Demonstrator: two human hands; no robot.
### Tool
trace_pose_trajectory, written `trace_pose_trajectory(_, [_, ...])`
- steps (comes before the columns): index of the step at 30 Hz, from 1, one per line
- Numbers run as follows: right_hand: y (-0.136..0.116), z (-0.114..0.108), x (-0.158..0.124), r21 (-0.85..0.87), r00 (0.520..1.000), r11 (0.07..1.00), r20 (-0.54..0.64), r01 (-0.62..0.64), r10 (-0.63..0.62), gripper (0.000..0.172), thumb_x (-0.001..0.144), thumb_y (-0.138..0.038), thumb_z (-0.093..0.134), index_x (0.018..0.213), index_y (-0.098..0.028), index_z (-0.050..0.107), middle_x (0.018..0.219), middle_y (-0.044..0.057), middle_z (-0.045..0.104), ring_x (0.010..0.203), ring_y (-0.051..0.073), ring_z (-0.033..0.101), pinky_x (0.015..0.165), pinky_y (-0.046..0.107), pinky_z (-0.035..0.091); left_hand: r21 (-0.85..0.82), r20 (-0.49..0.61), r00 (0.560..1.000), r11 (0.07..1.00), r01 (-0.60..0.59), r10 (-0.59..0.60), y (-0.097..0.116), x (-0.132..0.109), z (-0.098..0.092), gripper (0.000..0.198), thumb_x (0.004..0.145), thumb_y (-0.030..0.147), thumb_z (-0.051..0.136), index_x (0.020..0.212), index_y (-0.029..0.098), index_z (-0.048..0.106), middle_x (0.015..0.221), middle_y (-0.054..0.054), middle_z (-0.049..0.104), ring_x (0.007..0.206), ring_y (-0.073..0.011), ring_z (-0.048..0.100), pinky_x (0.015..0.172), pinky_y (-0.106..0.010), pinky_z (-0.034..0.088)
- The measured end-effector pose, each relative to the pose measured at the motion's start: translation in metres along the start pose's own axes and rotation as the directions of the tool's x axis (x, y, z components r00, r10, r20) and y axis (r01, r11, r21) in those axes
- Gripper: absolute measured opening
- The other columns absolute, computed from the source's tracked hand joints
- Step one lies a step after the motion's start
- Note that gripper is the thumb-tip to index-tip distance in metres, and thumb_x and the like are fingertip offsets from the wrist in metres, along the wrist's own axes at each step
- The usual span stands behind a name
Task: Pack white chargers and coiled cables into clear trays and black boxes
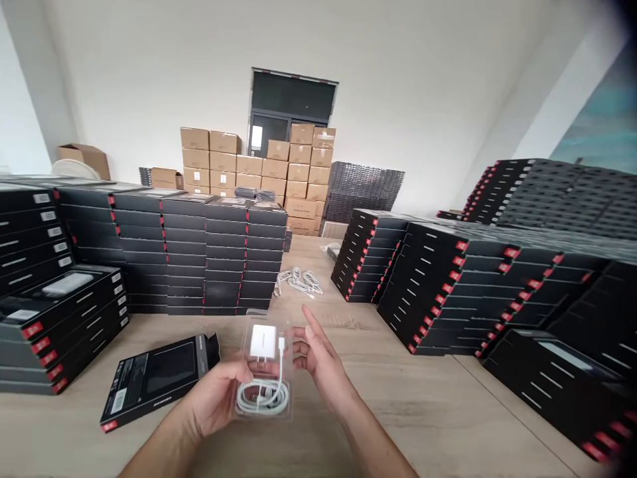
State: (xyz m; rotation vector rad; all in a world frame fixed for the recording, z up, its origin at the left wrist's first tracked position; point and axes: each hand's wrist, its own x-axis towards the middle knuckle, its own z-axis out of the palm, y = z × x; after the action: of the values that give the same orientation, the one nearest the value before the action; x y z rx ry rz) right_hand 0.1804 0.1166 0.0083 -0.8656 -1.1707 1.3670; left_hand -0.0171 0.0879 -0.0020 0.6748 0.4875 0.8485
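Note:
My left hand (219,392) grips a clear plastic tray (289,406) by its left side, thumb over the edge. In the tray sit a white charger plug (263,341) and, below it, a coiled white cable (263,397) whose connector end lies beside the plug. Along the tray's right side is my right hand (323,362), its fingers spread; whether the fingertips touch the plastic I cannot tell. To the left, a black box (154,375) with a dark window and red corner lies on the table, its flap open at the far end.
Tall stacks of black boxes stand at left (184,259) and right (428,285) on the wooden table (358,411). Several loose white cables (301,282) lie in the gap between them. Brown cartons (261,172) are piled by the back wall.

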Motion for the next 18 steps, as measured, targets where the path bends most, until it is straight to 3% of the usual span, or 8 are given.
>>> trace_pose_trajectory(3, [-0.006, 0.006, -0.003, 0.056, 0.998, 0.996, 0.029, -0.065, 0.064, 0.058, 0.082, -0.044, 0.062, 0.135, -0.027, 0.048, 0.089, 0.002, 0.067, 0.058, 0.012, 0.061, 0.05, 0.024, 0.048, 0.07, -0.002, 1.0, 0.997, 0.032, -0.032, -0.003, 0.0, 0.007, 0.036, 0.068, 0.015, 0.058, 0.103, 0.011, 0.066, 0.101, -0.015, 0.071, 0.083, -0.025, 0.068, 0.073, -0.035, 0.05])
trace_pose_trajectory(6, [-0.01, 0.006, -0.004, 0.062, 0.995, 0.994, -0.037, -0.088, 0.091, 0.044, 0.077, -0.036, 0.067, 0.118, -0.022, 0.06, 0.076, -0.002, 0.067, 0.052, 0.011, 0.06, 0.043, 0.021, 0.044, 0.226, -0.148, 0.978, 0.968, -0.109, 0.145, 0.012, -0.005, 0.005, 0.046, 0.074, 0.024, 0.066, 0.118, 0.023, 0.052, 0.118, -0.011, 0.065, 0.099, -0.0275, 0.065, 0.083, -0.039, 0.048])
trace_pose_trajectory(7, [-0.011, 0.005, -0.003, 0.066, 0.992, 0.994, -0.085, -0.088, 0.093, 0.039, 0.075, -0.033, 0.068, 0.112, -0.021, 0.062, 0.073, -0.002, 0.067, 0.051, 0.011, 0.06, 0.041, 0.02, 0.042, 0.331, -0.218, 0.937, 0.924, -0.191, 0.272, 0.021, -0.009, 0.001, 0.05, 0.074, 0.027, 0.069, 0.12, 0.027, 0.049, 0.126, -0.01, 0.06, 0.108, -0.0281, 0.061, 0.089, -0.04, 0.046])
trace_pose_trajectory(9, [-0.011, -0.001, 0.0, 0.08, 0.978, 0.993, -0.183, -0.086, 0.099, 0.033, 0.071, -0.028, 0.068, 0.102, -0.02, 0.061, 0.071, -0.002, 0.068, 0.05, 0.012, 0.061, 0.041, 0.019, 0.044, 0.621, -0.295, 0.789, 0.736, -0.27, 0.539, 0.04, -0.02, -0.013, 0.051, 0.071, 0.032, 0.074, 0.115, 0.029, 0.048, 0.139, -0.008, 0.049, 0.125, -0.029, 0.049, 0.101, -0.04, 0.038])
trace_pose_trajectory(10, [-0.01, -0.004, 0.001, 0.091, 0.969, 0.992, -0.221, -0.087, 0.105, 0.031, 0.069, -0.025, 0.068, 0.099, -0.02, 0.06, 0.071, -0.002, 0.069, 0.05, 0.012, 0.062, 0.042, 0.02, 0.046, 0.758, -0.289, 0.733, 0.615, -0.219, 0.616, 0.049, -0.025, -0.021, 0.049, 0.068, 0.034, 0.076, 0.11, 0.029, 0.05, 0.143, -0.008, 0.045, 0.131, -0.0307, 0.042, 0.105, -0.042, 0.033])
trace_pose_trajectory(11, [-0.009, -0.007, 0.003, 0.104, 0.962, 0.991, -0.25, -0.089, 0.112, 0.031, 0.067, -0.023, 0.068, 0.096, -0.021, 0.059, 0.07, -0.003, 0.069, 0.05, 0.012, 0.063, 0.045, 0.022, 0.049, 0.862, -0.28, 0.722, 0.497, -0.101, 0.632, 0.055, -0.031, -0.03, 0.048, 0.066, 0.035, 0.076, 0.106, 0.028, 0.052, 0.146, -0.007, 0.041, 0.135, -0.0329, 0.036, 0.108, -0.045, 0.027])
trace_pose_trajectory(15, [-0.005, -0.014, 0.006, 0.162, 0.944, 0.982, -0.298, -0.096, 0.141, 0.035, 0.061, -0.019, 0.069, 0.092, -0.023, 0.054, 0.067, -0.004, 0.07, 0.054, 0.014, 0.065, 0.053, 0.024, 0.054, 0.928, -0.319, 0.831, -0.028, 0.372, 0.456, 0.062, -0.043, -0.053, 0.052, 0.056, 0.03, 0.072, 0.105, 0.026, 0.055, 0.149, -0.01, 0.038, 0.14, -0.0372, 0.025, 0.113, -0.057, 0.001])
trace_pose_trajectory(18, [-0.006, -0.012, 0.009, 0.207, 0.944, 0.975, -0.298, -0.081, 0.141, 0.038, 0.063, -0.021, 0.067, 0.098, -0.025, 0.052, 0.071, -0.006, 0.07, 0.061, 0.013, 0.067, 0.064, 0.027, 0.057, 0.868, -0.358, 0.848, -0.195, 0.456, 0.391, 0.056, -0.041, -0.05, 0.055, 0.058, 0.026, 0.063, 0.112, 0.025, 0.053, 0.135, -0.012, 0.051, 0.133, -0.0341, 0.038, 0.113, -0.056, 0.004])
